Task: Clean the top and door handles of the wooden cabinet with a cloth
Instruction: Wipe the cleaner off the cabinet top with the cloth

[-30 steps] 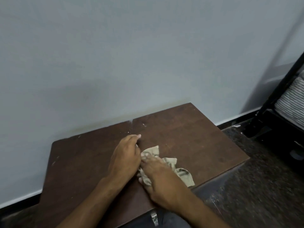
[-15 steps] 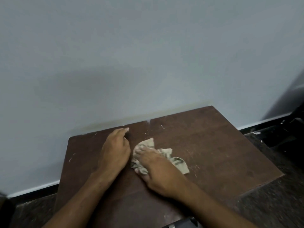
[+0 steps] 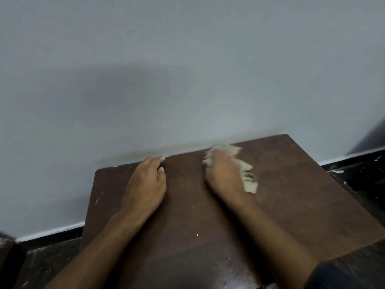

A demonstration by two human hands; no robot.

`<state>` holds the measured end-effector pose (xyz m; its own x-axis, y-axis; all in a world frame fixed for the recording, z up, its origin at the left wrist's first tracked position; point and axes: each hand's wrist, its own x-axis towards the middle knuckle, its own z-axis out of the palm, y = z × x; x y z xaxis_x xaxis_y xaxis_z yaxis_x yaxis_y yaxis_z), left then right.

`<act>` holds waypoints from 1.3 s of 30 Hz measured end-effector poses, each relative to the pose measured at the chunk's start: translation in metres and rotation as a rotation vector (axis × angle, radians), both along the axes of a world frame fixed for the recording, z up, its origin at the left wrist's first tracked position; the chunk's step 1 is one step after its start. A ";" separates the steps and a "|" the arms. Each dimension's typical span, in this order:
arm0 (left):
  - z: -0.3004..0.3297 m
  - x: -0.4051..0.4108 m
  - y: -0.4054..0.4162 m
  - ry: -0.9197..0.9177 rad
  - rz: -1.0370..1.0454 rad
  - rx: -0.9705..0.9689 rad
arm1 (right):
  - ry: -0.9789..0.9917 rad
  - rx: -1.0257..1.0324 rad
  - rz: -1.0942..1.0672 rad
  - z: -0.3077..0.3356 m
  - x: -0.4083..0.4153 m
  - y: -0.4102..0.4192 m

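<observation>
1. Pale grey wall (image 3: 187, 69) fills the upper part of the head view, with the dark wooden cabinet top (image 3: 291, 195) butted against it and dark speckled floor (image 3: 362, 180) to either side.

2. Half a second ago the cloth sat near the middle of the top, right beside the left hand; now the cloth (image 3: 245, 174) lies at the back edge, nearly touching the wall. The right hand (image 3: 225, 176) has carried it back and to the right, so the two hands, which were almost touching, now stand apart.

3. The right hand lies palm down on the cloth, pressing it to the wood. Both hand and cloth are smeared by motion, so I cannot tell whether the fingers are straight or curled into the fabric.

4. The left hand (image 3: 145, 184) has hardly moved: it rests flat on the top with fingers straight and close together, tips at the back edge by the wall, holding nothing. It looks to be steadying the body.

5. My reading: the wipe has now reached the rear strip. Pale flecks show on the left part and one near the front (image 3: 197, 235), so the top is likely unfinished.

6. No door handles are in view; that step seems not yet begun.
</observation>
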<state>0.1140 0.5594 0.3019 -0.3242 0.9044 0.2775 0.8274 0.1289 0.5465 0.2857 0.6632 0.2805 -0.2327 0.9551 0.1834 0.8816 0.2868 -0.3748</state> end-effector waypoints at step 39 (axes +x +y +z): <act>0.007 0.101 0.022 0.070 -0.295 -0.027 | 0.095 -0.075 -0.121 0.012 0.178 0.039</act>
<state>0.2150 0.5814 0.3086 -0.0272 0.9639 0.2648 0.8668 -0.1092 0.4866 0.4640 0.7018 0.2926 -0.1000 0.9870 0.1260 0.8674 0.1485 -0.4749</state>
